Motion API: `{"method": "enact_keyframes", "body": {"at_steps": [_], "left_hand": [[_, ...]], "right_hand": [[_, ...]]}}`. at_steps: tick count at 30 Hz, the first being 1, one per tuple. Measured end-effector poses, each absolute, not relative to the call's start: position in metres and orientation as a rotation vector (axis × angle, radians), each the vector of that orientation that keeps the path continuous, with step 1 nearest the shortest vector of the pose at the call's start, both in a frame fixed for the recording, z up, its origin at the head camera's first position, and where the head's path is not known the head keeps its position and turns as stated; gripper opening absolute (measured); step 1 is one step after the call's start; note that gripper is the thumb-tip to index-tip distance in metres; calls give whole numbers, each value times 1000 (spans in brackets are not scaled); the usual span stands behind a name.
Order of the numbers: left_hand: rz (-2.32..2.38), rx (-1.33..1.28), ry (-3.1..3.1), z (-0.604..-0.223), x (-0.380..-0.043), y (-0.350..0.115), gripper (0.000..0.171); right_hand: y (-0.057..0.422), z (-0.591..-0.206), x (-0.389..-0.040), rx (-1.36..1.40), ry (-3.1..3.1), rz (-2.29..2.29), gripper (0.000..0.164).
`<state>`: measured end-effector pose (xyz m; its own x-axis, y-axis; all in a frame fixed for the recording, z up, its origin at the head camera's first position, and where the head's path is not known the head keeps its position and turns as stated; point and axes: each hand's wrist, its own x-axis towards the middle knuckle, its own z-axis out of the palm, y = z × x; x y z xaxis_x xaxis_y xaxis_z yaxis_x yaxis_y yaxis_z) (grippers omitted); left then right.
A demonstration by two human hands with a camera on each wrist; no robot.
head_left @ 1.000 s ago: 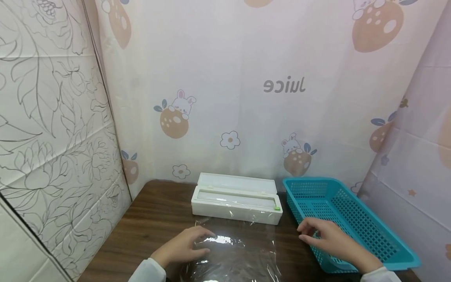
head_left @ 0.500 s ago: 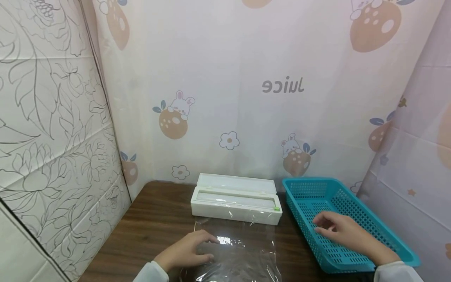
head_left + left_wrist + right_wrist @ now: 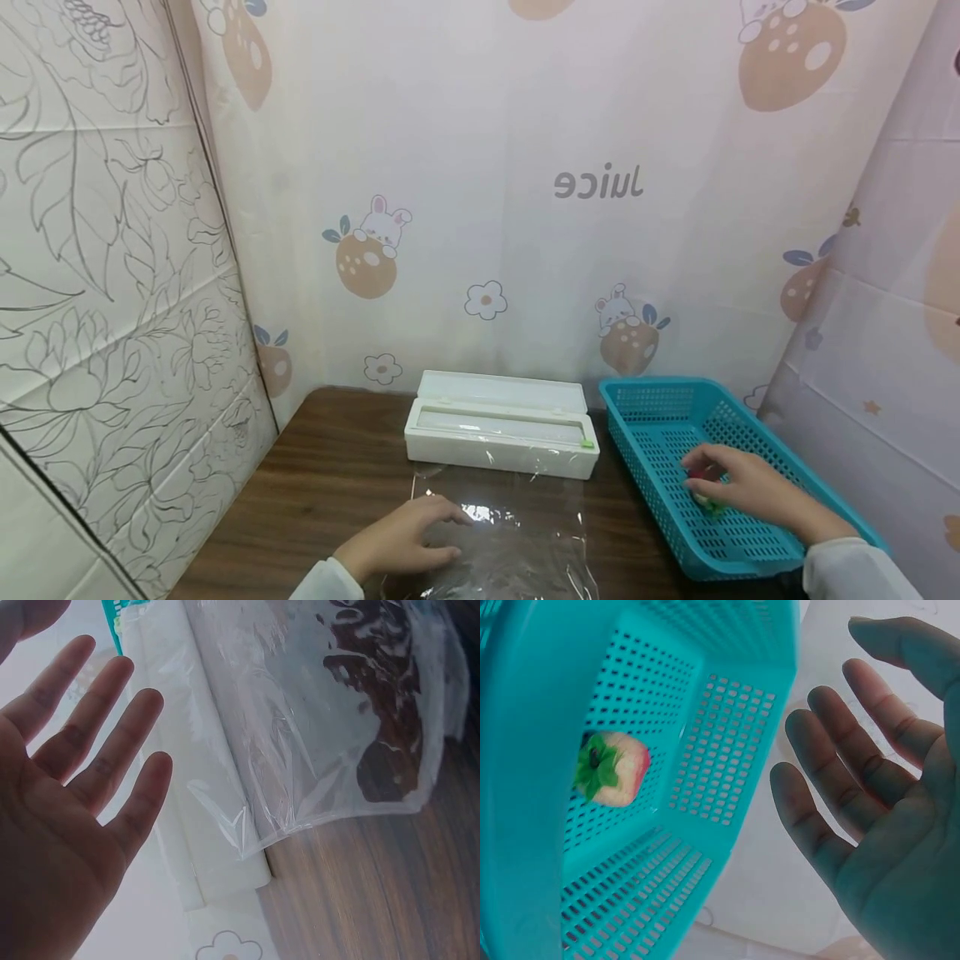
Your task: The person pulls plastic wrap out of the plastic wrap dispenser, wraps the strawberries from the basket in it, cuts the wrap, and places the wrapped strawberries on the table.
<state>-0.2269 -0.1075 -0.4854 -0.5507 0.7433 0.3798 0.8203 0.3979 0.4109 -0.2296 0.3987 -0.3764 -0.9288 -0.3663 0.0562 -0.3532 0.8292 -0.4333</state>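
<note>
In the head view my right hand [image 3: 742,487] is over the blue plastic basket [image 3: 675,542], its fingers loosely bent. A strawberry [image 3: 622,772] with green leaves lies on the basket's perforated floor. In the right wrist view my fingers are spread and apart from it. My left hand [image 3: 408,533] hovers over the left side of a sheet of clear cling film [image 3: 517,508], fingers extended and holding nothing. The film comes out over the front of a white cling film dispenser [image 3: 502,454], whose lid [image 3: 502,387] stands raised.
A green slide cutter [image 3: 587,443] sits at the dispenser's right end. The brown wooden table [image 3: 300,475] carries everything, and a printed curtain [image 3: 450,167] hangs behind its back edge. A floral panel [image 3: 112,292] rises on the left.
My right hand has moved right, from the basket's left rim to over its inside. The strawberry now shows beneath it, where none was visible before. My left hand has shifted slightly right.
</note>
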Motion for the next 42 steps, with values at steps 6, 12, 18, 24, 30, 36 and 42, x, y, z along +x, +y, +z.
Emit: {"method": "enact_keyframes", "body": {"at_steps": [6,12,18,24,30,36,42], "left_hand": [[-867,-1435,-2531,-484,-224,-105,32],[-794,-1474,-2470,-486,-222,-101,33],[-765,-1505,-2470,-488,-219,-95,33],[-793,-1503,-2556,-487,-214,-94,33],[-774,-1563,-2480,-492,-216,-90,31],[-755,-1557,-2456,-494,-214,-88,30],[-738,-1555,-2454,-493,-213,-86,30]], "right_hand": [[411,-380,-239,-461,2947,-721,36],[419,-383,-248,-451,2932,-715,44],[423,-383,-255,-467,2916,-694,46],[426,-386,-260,-449,2911,-675,47],[430,-391,-270,-459,2890,-617,49],[430,-391,-277,-420,2853,-572,52],[428,-391,-282,-360,2806,-518,57]]}}
